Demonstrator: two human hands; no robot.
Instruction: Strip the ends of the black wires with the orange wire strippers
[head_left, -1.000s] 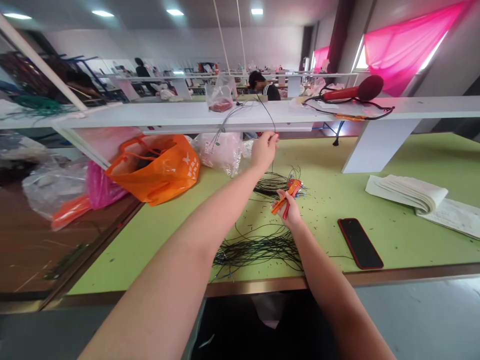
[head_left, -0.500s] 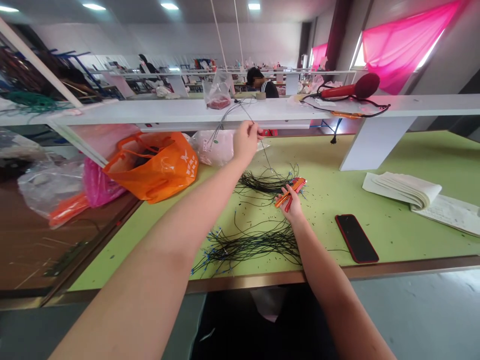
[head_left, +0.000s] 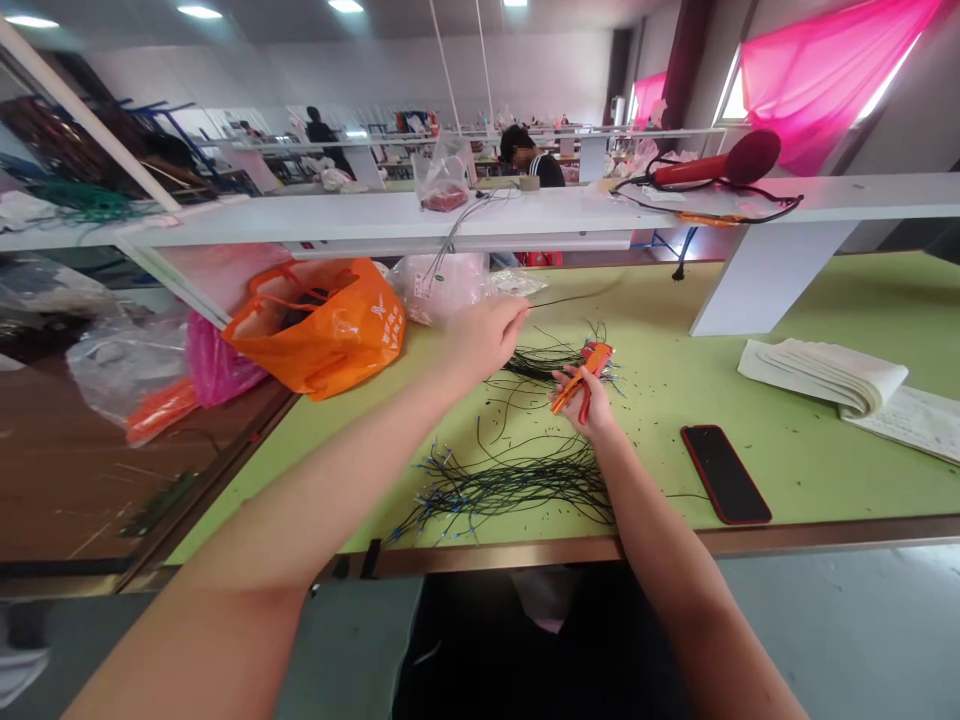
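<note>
My left hand is closed, its fingertips pinching one thin black wire that stretches out to the right, blurred at its far end. Resting across the fingers and palm of my right hand is an orange-and-red wire stripper, handles toward me and head pointing away. Just beyond that hand lies a bunch of black wires, partly covered by my left hand and the tool. Nearer me is a second bundle of black wires with blue tips at its left end.
A phone and folded papers lie on the right of the green tabletop, amid small dark scraps. An orange bag stands left. A white shelf crosses above, bearing a red-handled object. A person sits beyond.
My left hand has come down from near the shelf, and its wire has swung from hanging downward to pointing right. The right hand still holds the wire stripper; the view has shifted slightly.
</note>
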